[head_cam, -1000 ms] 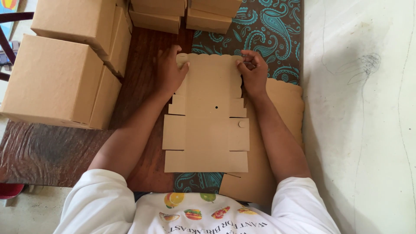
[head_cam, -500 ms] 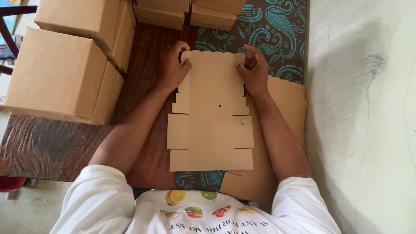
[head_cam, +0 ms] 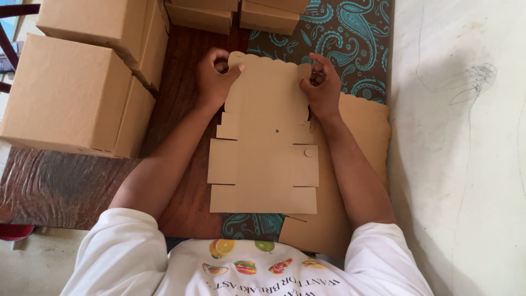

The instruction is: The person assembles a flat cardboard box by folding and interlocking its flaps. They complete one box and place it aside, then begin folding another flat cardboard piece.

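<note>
A flat die-cut cardboard box blank [head_cam: 266, 142] is lying on the bench [head_cam: 181, 109], its scalloped far edge pointing away from the person and its near edge stopping just short of the bench's front. The left hand [head_cam: 212, 77] is curling closed around the blank's far left corner, while the right hand [head_cam: 322, 82] is pinching shut on the far right corner. A stack of more flat blanks [head_cam: 356, 164] is sitting under and to the right, reaching toward the pale wall [head_cam: 466, 164]. Assembled cardboard boxes [head_cam: 82, 82] are crowding the left side and the far edge, leaving only a narrow strip of bare wood beside the left forearm. A teal paisley cloth [head_cam: 350, 38] is covering the bench's right part.
</note>
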